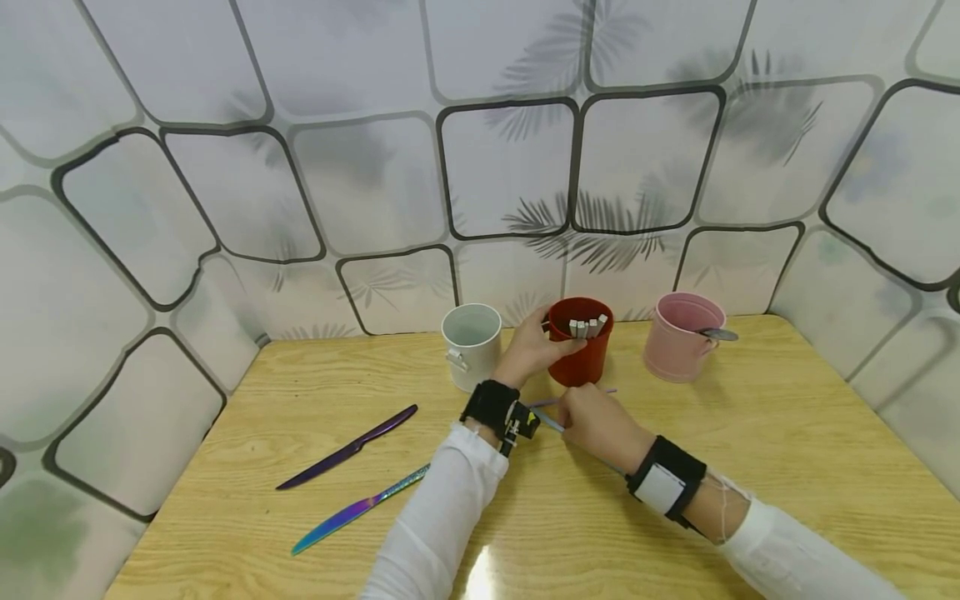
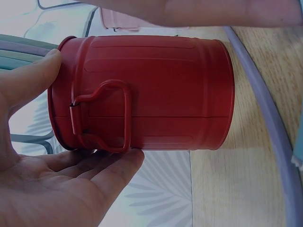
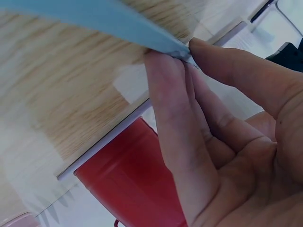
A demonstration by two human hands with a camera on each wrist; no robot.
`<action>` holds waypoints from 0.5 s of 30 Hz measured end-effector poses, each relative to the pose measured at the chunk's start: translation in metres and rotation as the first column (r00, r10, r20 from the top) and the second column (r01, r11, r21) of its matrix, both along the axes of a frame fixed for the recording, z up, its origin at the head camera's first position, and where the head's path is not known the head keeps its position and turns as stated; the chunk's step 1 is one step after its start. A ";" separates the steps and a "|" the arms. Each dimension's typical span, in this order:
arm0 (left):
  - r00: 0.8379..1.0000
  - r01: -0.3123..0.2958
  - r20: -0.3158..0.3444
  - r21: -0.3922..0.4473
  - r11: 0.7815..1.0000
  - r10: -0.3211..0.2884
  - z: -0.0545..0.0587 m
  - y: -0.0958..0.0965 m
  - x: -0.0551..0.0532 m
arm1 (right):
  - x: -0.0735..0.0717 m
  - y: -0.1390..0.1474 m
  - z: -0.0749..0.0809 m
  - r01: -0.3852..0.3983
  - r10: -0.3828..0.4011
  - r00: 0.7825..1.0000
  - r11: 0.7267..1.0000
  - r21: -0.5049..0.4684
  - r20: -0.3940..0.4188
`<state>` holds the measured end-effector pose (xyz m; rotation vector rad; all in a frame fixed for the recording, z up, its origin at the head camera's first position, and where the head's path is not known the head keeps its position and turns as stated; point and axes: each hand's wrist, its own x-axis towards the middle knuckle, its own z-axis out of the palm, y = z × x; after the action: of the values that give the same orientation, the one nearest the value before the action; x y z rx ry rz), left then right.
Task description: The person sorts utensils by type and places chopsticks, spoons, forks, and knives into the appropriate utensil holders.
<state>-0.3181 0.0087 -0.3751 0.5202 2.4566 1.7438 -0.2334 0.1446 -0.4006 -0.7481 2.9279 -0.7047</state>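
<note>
My left hand [image 1: 534, 348] grips a small red metal bucket [image 1: 579, 364], thumb at the rim and fingers against its side. A wire handle shows on the bucket [image 2: 161, 94] in the left wrist view. Several thin pastel sticks [image 1: 588, 327] with pale ends stand inside it. Just in front, my right hand [image 1: 600, 427] pinches one end of a light blue strip [image 3: 104, 21] between thumb and fingers. On the table between that hand and the bucket lies a pale purple strip [image 2: 258, 85], partly hidden by the hands in the head view.
A white bucket [image 1: 468, 367] stands left of the red one, and a pink bucket [image 1: 675, 354] with a grey utensil [image 1: 720, 334] on the right. A dark purple knife [image 1: 330, 460] and a rainbow knife [image 1: 337, 520] lie at the left. Patterned fabric [image 1: 517, 175] rises behind the table.
</note>
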 end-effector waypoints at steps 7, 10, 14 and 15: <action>1.000 0.003 -0.004 0.000 1.000 -0.003 0.000 0.000 0.000 | 0.005 0.002 0.002 0.001 -0.001 1.000 1.000 -0.006 0.009; 1.000 0.004 0.000 0.005 1.000 -0.004 0.001 0.000 0.000 | 0.008 0.003 0.005 0.012 -0.012 1.000 1.000 -0.009 0.006; 1.000 0.001 0.006 0.010 1.000 -0.001 0.001 0.000 0.000 | 0.012 0.004 0.012 0.043 -0.043 0.999 0.999 0.010 -0.016; 1.000 0.000 0.005 0.009 1.000 0.000 0.001 0.000 0.000 | 0.012 0.005 0.014 0.049 -0.049 0.998 0.999 0.019 -0.026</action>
<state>-0.3180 0.0087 -0.3740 0.5159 2.4468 1.7548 -0.2214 0.1495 -0.3870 -0.6911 2.9815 -0.6745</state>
